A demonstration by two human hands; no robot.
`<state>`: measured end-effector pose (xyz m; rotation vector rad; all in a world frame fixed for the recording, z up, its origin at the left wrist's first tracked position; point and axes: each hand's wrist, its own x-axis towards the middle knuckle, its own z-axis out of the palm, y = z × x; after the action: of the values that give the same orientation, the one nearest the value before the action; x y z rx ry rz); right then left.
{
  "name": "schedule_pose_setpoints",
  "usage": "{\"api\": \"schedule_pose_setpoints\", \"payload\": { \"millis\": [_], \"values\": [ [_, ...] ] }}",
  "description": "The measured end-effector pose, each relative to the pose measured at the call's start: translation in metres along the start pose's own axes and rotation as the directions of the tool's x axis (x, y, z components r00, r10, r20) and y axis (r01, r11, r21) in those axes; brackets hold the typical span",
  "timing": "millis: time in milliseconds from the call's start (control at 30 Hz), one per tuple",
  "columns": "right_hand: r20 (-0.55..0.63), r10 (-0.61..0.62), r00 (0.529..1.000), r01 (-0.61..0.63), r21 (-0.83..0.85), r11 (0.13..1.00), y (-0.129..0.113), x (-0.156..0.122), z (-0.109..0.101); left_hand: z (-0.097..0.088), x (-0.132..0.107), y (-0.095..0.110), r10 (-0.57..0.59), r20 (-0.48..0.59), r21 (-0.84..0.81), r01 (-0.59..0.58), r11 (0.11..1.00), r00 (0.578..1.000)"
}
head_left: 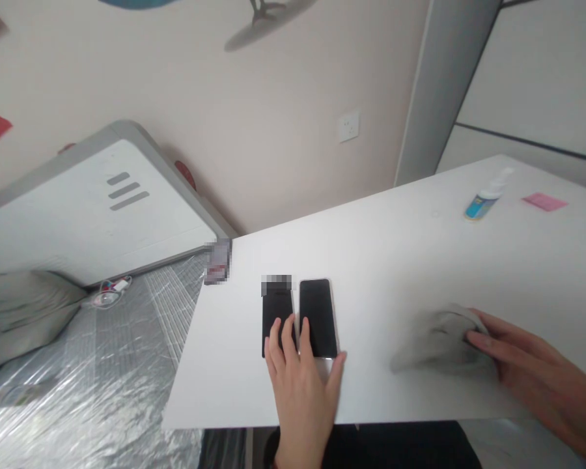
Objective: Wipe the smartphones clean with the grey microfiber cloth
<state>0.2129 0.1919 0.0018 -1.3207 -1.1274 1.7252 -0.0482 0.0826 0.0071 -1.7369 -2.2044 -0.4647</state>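
Two glossy black slab phones (318,317) lie side by side on the smooth white table (395,247); left hand (303,404) open, resting flat across their lower ends; right hand (522,365) curled, gripping a soft grey cloth (439,342).

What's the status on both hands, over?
Left hand resting on two black phones, side by side. Right hand on grey cloth. Spray bottle at far end of white table.

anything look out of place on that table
Yes: a small flat dark device, blurred in view, sits at the far corner of the white table, right on the edge, apart from the two black smartphones.
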Motion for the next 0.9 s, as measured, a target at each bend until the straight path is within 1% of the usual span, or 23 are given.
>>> {"api": "schedule_pose_setpoints", "payload": {
  "millis": [67,133,233,333,433,500,533,633,733,800,833,867,900],
  "values": [
    [0.174,0.082,0.981,-0.101,0.102,0.99,0.003,-0.002,0.0,0.002,0.003,-0.001,-0.014,-0.002,-0.016,0.014,1.0,1.0],
    [0.281,0.083,0.956,-0.125,0.135,0.983,0.001,-0.003,0.004,0.004,0.004,-0.001,-0.031,0.008,-0.012,0.031,0.999,0.999],
    [0.319,0.057,0.946,-0.104,0.132,0.986,-0.01,-0.003,0.012,0.005,0.004,-0.002,-0.061,0.02,0.012,0.061,0.998,0.998],
    [0.377,0.038,0.925,-0.097,0.138,0.986,-0.023,-0.003,0.019,0.006,0.005,-0.01,-0.076,0.021,0.016,0.076,0.997,0.997],
    [0.444,0.017,0.896,-0.113,0.189,0.975,-0.03,-0.003,0.025,0.01,0.008,-0.02,-0.048,0.088,-0.029,0.051,0.998,0.995],
    [0.462,0.008,0.887,-0.128,0.228,0.965,-0.031,-0.002,0.029,0.016,0.008,-0.022,-0.023,0.14,-0.071,0.033,0.997,0.99],
    [0.467,0.005,0.884,-0.131,0.237,0.963,-0.031,-0.001,0.031,0.018,0.008,-0.022,-0.021,0.15,-0.081,0.033,0.996,0.989],
    [0.469,0.003,0.883,-0.121,0.222,0.967,-0.029,0.001,0.035,0.022,0.006,-0.018,-0.052,0.12,-0.08,0.062,0.995,0.991],
    [0.412,0.019,0.911,-0.092,0.158,0.983,-0.031,0.003,0.035,0.017,0.002,-0.019,-0.078,0.096,-0.084,0.086,0.993,0.992],
    [0.335,-0.012,0.942,-0.016,0.082,0.996,-0.035,0.005,0.034,0.011,-0.001,-0.024,-0.121,0.082,-0.059,0.126,0.99,0.989],
    [0.308,-0.055,0.95,0.048,0.03,0.998,-0.038,0.008,0.034,0.009,-0.002,-0.027,-0.151,0.075,-0.044,0.155,0.987,0.986],
    [0.297,-0.12,0.947,0.135,-0.029,0.99,-0.042,0.011,0.037,0.007,-0.003,-0.03,-0.177,0.074,-0.035,0.18,0.983,0.981],
    [0.299,-0.199,0.933,0.238,-0.102,0.966,-0.045,0.017,0.041,0.007,-0.004,-0.031,-0.191,0.082,-0.034,0.195,0.98,0.978]
  ]
}}
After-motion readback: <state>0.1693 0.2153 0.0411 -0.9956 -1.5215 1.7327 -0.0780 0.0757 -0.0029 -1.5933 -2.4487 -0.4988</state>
